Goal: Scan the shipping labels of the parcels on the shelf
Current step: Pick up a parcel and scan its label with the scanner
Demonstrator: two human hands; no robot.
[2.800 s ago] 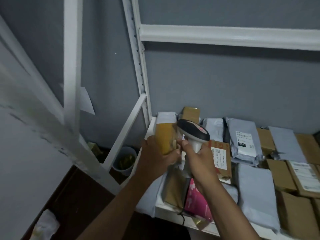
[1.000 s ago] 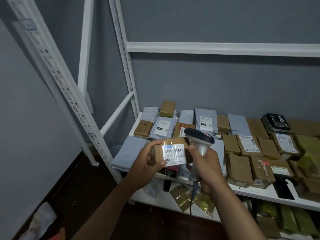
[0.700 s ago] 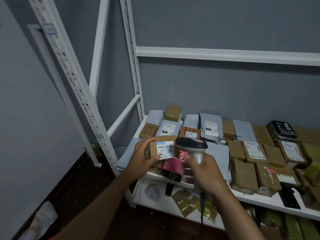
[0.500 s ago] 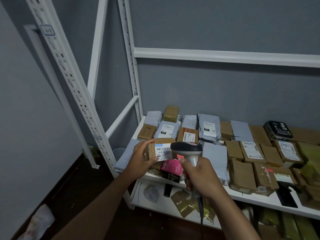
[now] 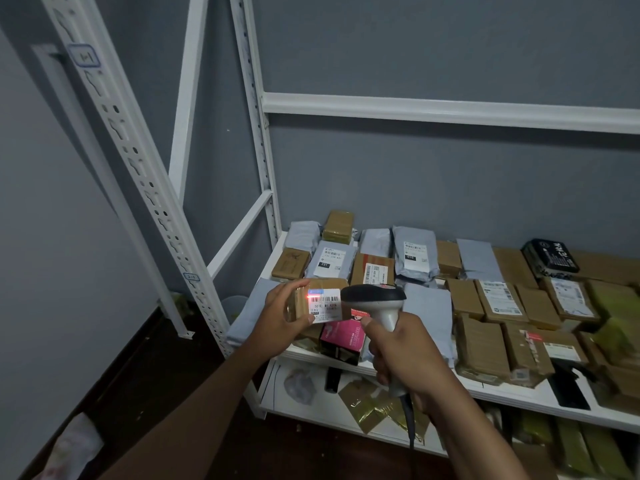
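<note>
The left hand [image 5: 277,323] is gripping a small brown parcel [image 5: 313,301] in front of the shelf [image 5: 502,394], holding it in the air above the shelf's near left corner. The fingers are curling over the parcel's top edge while the thumb is pressing on the lower edge of its white shipping label [image 5: 325,304], so the parcel is sitting between thumb and fingers with the label facing the camera. A red scan line is glowing across the barcode (brightest at the label's left end). The right hand [image 5: 403,355] is clenching the grip of a grey barcode scanner [image 5: 375,301], fingers wrapping fully round the handle, the head pointing left at the label and sitting just beside it. The scanner's cable [image 5: 410,424] is hanging down below the fist. Behind, brown boxes and grey mailer bags [image 5: 414,252] are lying packed together on the shelf, and a pink box [image 5: 343,336] is sitting at the front edge, just below the held parcel.
</note>
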